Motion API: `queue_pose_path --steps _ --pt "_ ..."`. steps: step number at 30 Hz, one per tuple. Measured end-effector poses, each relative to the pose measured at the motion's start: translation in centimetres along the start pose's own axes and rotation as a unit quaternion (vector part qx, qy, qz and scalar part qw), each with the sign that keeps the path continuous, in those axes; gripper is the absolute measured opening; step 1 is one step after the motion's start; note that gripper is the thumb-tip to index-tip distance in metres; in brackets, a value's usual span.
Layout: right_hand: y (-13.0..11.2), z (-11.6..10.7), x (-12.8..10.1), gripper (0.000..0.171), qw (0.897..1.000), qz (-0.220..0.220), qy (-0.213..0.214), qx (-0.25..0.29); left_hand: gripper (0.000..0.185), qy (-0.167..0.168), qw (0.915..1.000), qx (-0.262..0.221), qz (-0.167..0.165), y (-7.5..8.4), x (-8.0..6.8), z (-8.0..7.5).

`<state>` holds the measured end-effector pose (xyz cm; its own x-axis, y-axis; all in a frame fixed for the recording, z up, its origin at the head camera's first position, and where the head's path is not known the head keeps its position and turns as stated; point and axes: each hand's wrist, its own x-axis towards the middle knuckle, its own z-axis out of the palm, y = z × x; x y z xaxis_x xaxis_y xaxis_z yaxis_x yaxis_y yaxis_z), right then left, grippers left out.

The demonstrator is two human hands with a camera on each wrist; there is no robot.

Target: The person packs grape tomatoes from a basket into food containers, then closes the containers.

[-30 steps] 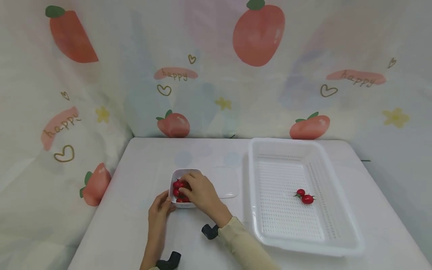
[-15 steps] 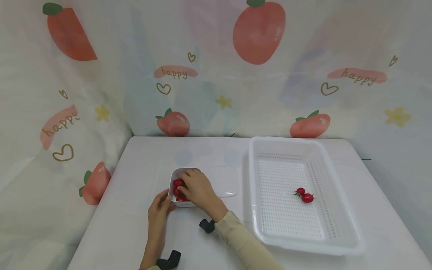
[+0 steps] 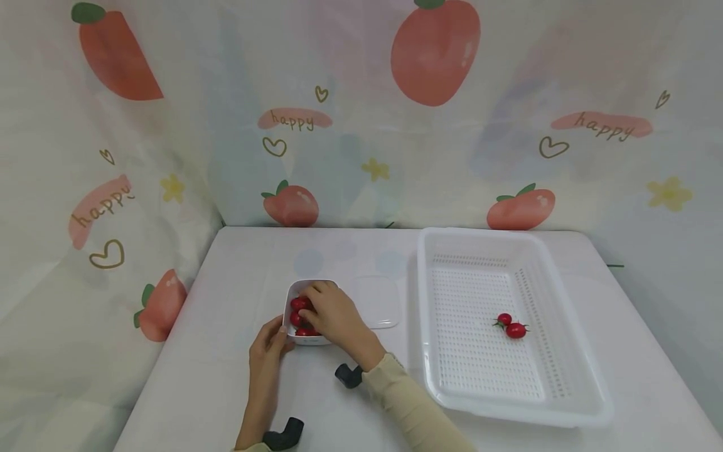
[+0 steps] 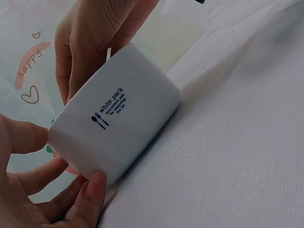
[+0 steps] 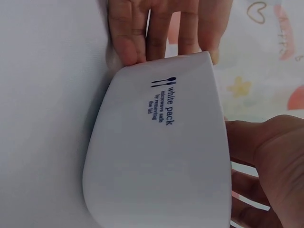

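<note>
Fingers of the right hand (image 3: pixel 333 314) curl down into a small white container (image 3: pixel 307 339), reaching among the red cherry tomatoes (image 3: pixel 299 304) inside it; whether they pinch one cannot be told, since the hand hides its own fingertips. Fingers of the left hand (image 3: pixel 267 342) curl against the container's near left corner and hold it steady on the white counter (image 3: pixel 243 276). In the left wrist view, the container's side (image 4: pixel 118 128) bears the printed words "white pack" with a small spoon and fork mark. Just right of the container lies a clear flat lid (image 3: pixel 380 302). Farther right of the container stands a large white perforated basket (image 3: pixel 570 402), with two cherry tomatoes (image 3: pixel 510 326) lying together on its floor. Behind the container hangs a pale curtain (image 3: pixel 361 113) printed with peaches, hearts and the word "happy".
</note>
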<state>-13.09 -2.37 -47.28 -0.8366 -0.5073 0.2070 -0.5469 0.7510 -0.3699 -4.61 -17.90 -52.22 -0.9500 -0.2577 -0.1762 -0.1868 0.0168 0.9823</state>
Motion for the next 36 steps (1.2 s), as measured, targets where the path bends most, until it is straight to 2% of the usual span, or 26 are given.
queue_pose_path --steps 11,18,24,28,36 --pt "-0.5 -0.7 -1.4 0.033 0.998 0.027 0.020 0.061 0.043 -0.001 1.0000 -0.002 -0.003 0.0 0.0 0.1" --pt "-1.0 -1.4 -2.3 0.033 0.995 0.027 0.044 0.085 0.043 -0.001 1.0000 -0.004 -0.007 0.1 -0.1 0.2" --pt "-1.6 -2.3 -3.2 0.034 0.991 0.044 0.046 0.117 0.042 0.005 1.0000 0.001 -0.005 0.1 -0.3 0.2" --pt "-2.1 -2.9 -3.7 0.032 0.981 0.072 0.061 0.168 0.042 0.010 0.9999 0.005 -0.003 0.1 -0.4 0.2" --pt "-3.1 -4.8 -5.1 0.028 0.944 0.100 0.116 0.291 0.043 0.008 1.0000 0.001 -0.005 0.2 -0.3 0.3"
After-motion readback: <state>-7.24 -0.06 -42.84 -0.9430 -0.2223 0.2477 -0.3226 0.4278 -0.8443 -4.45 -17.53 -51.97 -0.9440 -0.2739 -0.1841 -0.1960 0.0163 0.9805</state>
